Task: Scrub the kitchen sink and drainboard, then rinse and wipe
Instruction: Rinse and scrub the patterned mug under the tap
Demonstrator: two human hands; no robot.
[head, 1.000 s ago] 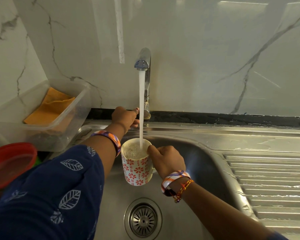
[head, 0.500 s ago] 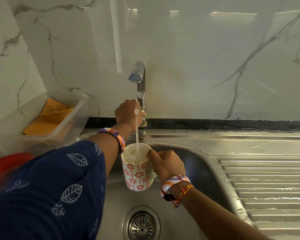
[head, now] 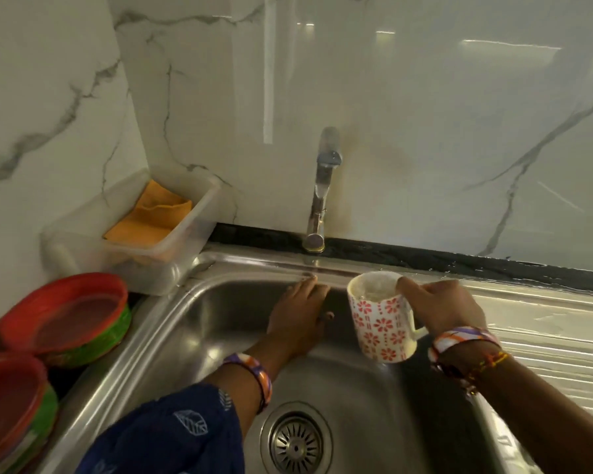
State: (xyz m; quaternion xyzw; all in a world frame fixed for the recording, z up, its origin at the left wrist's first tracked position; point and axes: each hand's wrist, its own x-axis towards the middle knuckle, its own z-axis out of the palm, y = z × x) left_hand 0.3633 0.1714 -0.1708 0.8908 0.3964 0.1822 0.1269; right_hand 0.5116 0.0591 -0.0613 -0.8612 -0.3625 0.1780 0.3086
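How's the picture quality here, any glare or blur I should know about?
Head view: bright streaks of glare sit on the glossy marble wall and on the wet drainboard; the wide lens bows the wall lines; the red plates at the left edge are smeared; the mug and the right hand holding it look slightly soft; the sink basin is dimmer.
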